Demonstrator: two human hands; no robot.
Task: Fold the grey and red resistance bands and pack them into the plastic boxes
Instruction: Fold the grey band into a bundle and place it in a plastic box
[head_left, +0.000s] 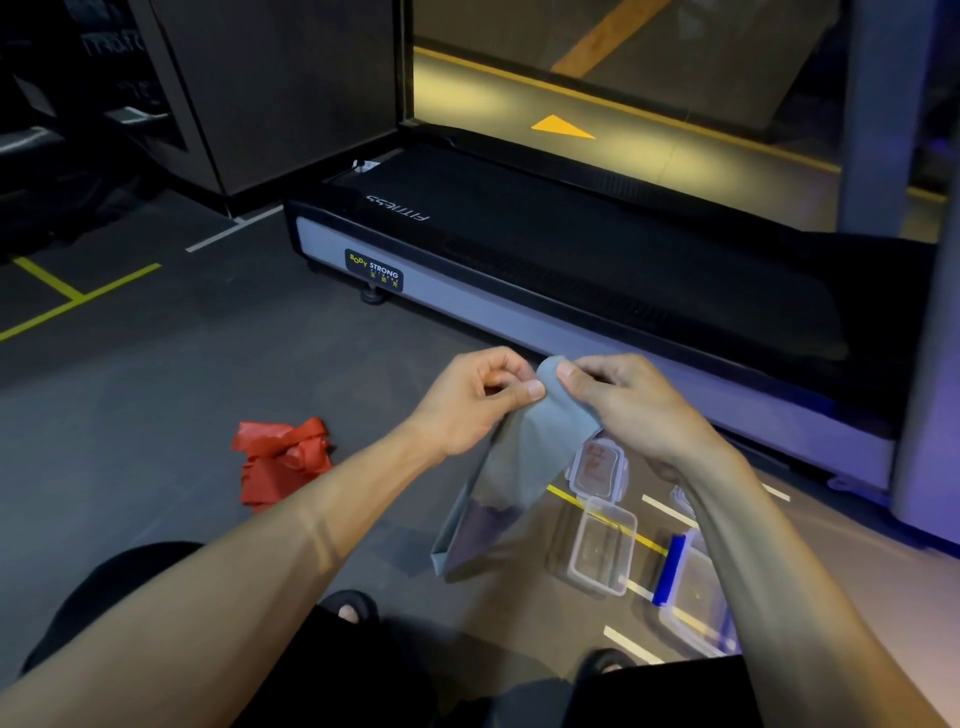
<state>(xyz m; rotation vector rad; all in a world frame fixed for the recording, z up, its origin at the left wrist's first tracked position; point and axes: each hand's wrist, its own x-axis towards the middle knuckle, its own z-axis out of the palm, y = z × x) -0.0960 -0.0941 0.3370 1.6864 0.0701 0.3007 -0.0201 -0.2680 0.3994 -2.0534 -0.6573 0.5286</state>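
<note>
Grey band (524, 457) hangs in the air, pinched at its top edge by both hands, long axis running down from the grip toward 7 o'clock. Lower end looks doubled over, hanging just above the floor (156, 395); contact with the floor can't be told. Left hand (478, 400) holds the top corner from 9 o'clock, thumb and forefinger clenched on the fabric. Right hand (628, 400) holds from 3 o'clock, thumb on top, fingers curled round the band's right edge. The two grips are nearly touching, so the band's free length all lies below them.

Open clear box (602, 551) sits on the floor at 5 o'clock from the grip, just right of the hanging end; nearer the right hand. Its lid (597, 467) lies just beyond it, at 12 o'clock from the box. A second box with a blue clip (691, 597) is further out at 4 o'clock, partly hidden by the right forearm.

Red band (283, 460) is a crumpled heap on the floor at 8 o'clock from the grip, well apart, left-hand side, untouched.

Likely next: fold the hanging length up toward the grip, then lower it to the box at 5 o'clock.
</note>
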